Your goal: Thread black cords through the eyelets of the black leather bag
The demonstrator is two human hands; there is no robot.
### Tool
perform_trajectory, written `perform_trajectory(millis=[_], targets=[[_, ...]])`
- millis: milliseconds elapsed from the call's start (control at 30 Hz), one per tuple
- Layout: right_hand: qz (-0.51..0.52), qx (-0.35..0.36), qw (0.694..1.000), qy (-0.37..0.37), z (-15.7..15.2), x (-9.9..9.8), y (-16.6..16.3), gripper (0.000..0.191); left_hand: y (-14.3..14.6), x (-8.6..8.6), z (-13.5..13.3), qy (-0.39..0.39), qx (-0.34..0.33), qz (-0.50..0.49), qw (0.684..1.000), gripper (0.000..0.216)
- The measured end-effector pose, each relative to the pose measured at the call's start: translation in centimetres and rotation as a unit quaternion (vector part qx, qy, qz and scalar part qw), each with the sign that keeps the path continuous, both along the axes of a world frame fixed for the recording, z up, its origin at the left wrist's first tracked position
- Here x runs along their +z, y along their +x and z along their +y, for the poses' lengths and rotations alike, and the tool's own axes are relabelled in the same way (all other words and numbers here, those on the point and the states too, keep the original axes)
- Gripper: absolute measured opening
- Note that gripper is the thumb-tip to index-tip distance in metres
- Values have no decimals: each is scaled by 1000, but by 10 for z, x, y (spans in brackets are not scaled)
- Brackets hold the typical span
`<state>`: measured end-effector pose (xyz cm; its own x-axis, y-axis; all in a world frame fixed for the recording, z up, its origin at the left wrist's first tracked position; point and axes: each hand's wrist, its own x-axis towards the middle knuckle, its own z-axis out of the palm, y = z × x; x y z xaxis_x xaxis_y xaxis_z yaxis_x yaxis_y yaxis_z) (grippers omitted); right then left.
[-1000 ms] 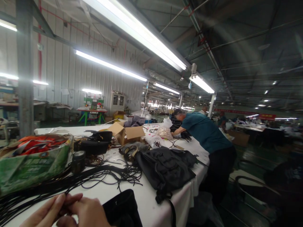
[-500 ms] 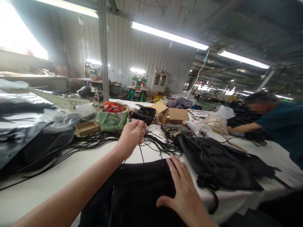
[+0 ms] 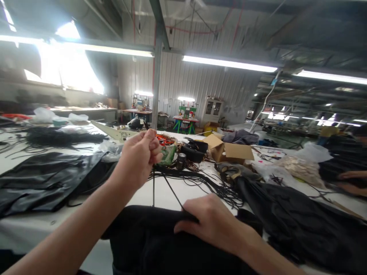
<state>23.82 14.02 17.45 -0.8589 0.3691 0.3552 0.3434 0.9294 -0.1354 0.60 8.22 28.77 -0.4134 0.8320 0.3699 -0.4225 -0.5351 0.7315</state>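
My left hand (image 3: pixel 140 157) is raised in a fist, with a dark end poking out above it. From below the fist two thin black cords (image 3: pixel 153 191) run tautly down to the top edge of a black fabric piece (image 3: pixel 149 244). My right hand (image 3: pixel 213 223) grips that edge near its right end, thumb on the near side and fingers over the far side. What the black piece is as a whole cannot be made out; its lower part runs out of view.
Loose black cords (image 3: pixel 200 181) lie across the white table. Behind them stand an open cardboard box (image 3: pixel 237 151) and a green bag (image 3: pixel 169 154) of orange material. Black garments (image 3: pixel 298 217) lie at right, dark sheets (image 3: pixel 43 183) at left. Another person's hand (image 3: pixel 351 175) shows far right.
My left hand has moved left and up relative to the fabric, pulling the cords taut. My right hand, earlier flat with spread fingers, has closed on the fabric edge. The view has swung left.
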Motion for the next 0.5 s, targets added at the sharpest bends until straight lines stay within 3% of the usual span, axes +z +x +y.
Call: perform_trajectory(millis=[133,233,300,400,500], targets=[[27,171,985,5,17,93,-44,64,-31,63,-43,80,71,69,992,42],[57,231,971,0,30,158,-72,67,-50,107,-70,132,156,121,971,48],[53,249,967,23,34,190,-83,69,-56,128,-85,161,214,141,953,50],[76,244,948,189,30,219,-86,76,-55,145,-109,187,260,151,935,50],[83,259,899,343,21,213,-71,70,-44,137,-132,178,216,180,943,51]])
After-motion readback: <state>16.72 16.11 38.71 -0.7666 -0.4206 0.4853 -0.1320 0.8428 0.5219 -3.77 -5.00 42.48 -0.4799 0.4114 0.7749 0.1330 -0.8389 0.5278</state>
